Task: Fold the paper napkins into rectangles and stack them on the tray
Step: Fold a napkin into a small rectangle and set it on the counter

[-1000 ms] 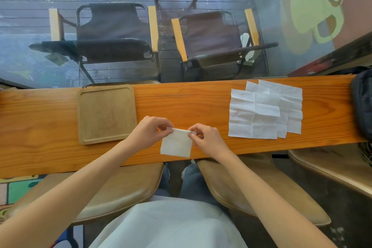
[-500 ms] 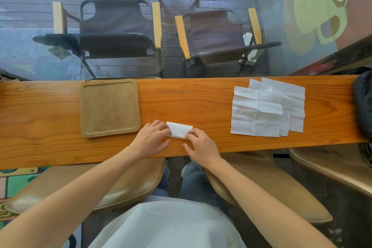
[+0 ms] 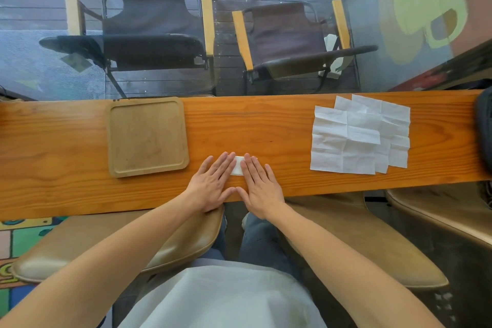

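Vs half a sec ago: both hands have gone from pinching the folded napkin (image 3: 237, 165) at its ends to lying flat on top of it, palms down. A full sec ago it hung as a bigger square off the near edge of the surface (image 3: 266, 125); now it's a small rectangle pressed onto the wood. Tray and loose napkins haven't moved.

No readable writing or brand anywhere. Only a painted yellow-green cup (image 3: 426, 5) on the floor beyond the surface, far right of the tray.

Left hand (image 3: 213, 184): fingers straight and spread, flat on the left part of the folded napkin, gripping nothing. Right hand (image 3: 259, 185): same, fingers out flat over its right part. Thumbs nearly meet at the near side. Only a thin white strip shows btwn the two hands.

Folded napkin lies just right of the tray (image 3: 147, 136), near the tray's near-right corner, not touching it. Tray carries no napkins. Unfolded napkins (image 3: 356, 136) lie in an overlapping pile well right of the tray, past the hands.
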